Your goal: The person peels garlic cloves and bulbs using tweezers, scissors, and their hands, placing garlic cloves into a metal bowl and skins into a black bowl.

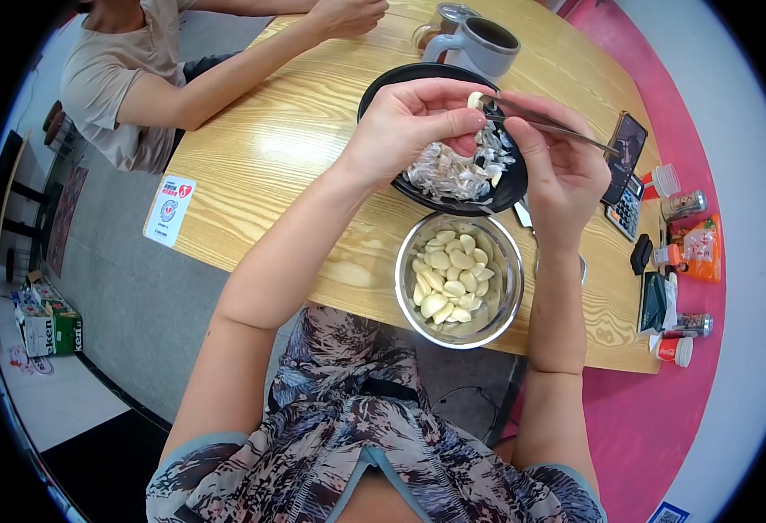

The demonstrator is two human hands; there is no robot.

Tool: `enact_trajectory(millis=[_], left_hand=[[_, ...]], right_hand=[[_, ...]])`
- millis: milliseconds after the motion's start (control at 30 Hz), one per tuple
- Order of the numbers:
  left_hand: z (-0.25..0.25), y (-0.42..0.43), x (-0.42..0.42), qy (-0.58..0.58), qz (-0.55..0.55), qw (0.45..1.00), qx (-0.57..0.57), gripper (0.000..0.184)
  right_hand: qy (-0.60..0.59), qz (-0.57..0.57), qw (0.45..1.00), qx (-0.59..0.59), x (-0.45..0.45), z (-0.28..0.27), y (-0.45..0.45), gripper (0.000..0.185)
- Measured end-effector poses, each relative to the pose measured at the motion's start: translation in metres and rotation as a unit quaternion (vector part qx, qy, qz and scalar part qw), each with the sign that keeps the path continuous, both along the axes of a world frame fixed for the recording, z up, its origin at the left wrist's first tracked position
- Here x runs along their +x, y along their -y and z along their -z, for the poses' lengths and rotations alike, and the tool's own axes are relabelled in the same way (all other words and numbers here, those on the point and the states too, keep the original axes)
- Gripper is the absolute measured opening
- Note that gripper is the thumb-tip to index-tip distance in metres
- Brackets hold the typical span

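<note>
Above the black bowl (pixel 372 87), my left hand (pixel 418 118) pinches a pale garlic clove (pixel 476 100) between thumb and fingers. My right hand (pixel 562 157) grips metal tweezers (pixel 544 124), whose tips are at the clove. Below both hands, the bowl carries a heap of papery garlic skins (pixel 453 174). Nearer my body stands a steel bowl (pixel 512 301) with many peeled garlic cloves (pixel 453 270) in it.
A grey-blue mug (pixel 479 52) and a glass jar (pixel 451 14) stand behind the black bowl. At right lie a phone (pixel 627 152), a calculator (pixel 624 209), and several cups and packets. Another person's forearm (pixel 257 74) rests on the table (pixel 252 187) at far left.
</note>
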State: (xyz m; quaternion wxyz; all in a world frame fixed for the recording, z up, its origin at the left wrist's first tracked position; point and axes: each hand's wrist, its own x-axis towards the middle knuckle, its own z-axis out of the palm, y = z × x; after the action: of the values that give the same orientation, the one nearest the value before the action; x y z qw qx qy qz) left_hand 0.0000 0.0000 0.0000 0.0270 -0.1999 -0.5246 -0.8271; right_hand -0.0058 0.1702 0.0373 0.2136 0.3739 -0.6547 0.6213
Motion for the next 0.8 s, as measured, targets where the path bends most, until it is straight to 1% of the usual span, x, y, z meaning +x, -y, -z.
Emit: enact_trajectory(millis=[100,300,400,500,600,667,700,767,800], left_hand=[[0.0005,-0.0008,-0.0001,0.007,-0.007,1.000,0.019,0.030],[-0.0013,-0.0003,0.0016,0.019,-0.010,1.000,0.004,0.031],[-0.0024,-0.0005,0.0022,0.026,0.019,0.999,-0.012,0.034],[-0.0041,-0.0017,0.0030,0.028,0.031,0.999,-0.001,0.035],[-0.0034,-0.0013,0.0030,0.016,0.023,0.999,-0.024,0.036],[-0.0017,-0.0029,0.0022,0.012,0.015,1.000,-0.009,0.035],[-0.0017,-0.0028,0.0027,0.012,0.014,1.000,-0.009,0.035],[-0.0021,-0.0024,0.0036,-0.001,0.001,1.000,-0.019,0.035],[-0.0012,-0.0023,0.0034,-0.001,0.001,1.000,-0.019,0.035]], right_hand=[[-0.013,-0.006,1.000,0.006,-0.0002,0.0006,0.0000,0.019],[-0.024,0.004,0.999,0.023,-0.0034,0.0033,-0.0037,0.015],[-0.022,0.025,0.999,0.030,-0.0046,0.0036,-0.0054,0.014],[-0.013,0.029,0.999,0.012,-0.0049,0.0038,-0.0049,0.014],[0.002,0.022,1.000,-0.005,-0.0042,0.0018,-0.0029,0.015],[-0.057,0.058,0.996,0.035,-0.0038,0.0012,-0.0022,0.017],[-0.057,0.057,0.996,0.036,-0.0032,0.0015,-0.0024,0.017],[-0.087,0.057,0.990,0.099,-0.0015,0.0019,-0.0045,0.020],[-0.087,0.057,0.990,0.100,-0.0011,0.0021,-0.0051,0.020]])
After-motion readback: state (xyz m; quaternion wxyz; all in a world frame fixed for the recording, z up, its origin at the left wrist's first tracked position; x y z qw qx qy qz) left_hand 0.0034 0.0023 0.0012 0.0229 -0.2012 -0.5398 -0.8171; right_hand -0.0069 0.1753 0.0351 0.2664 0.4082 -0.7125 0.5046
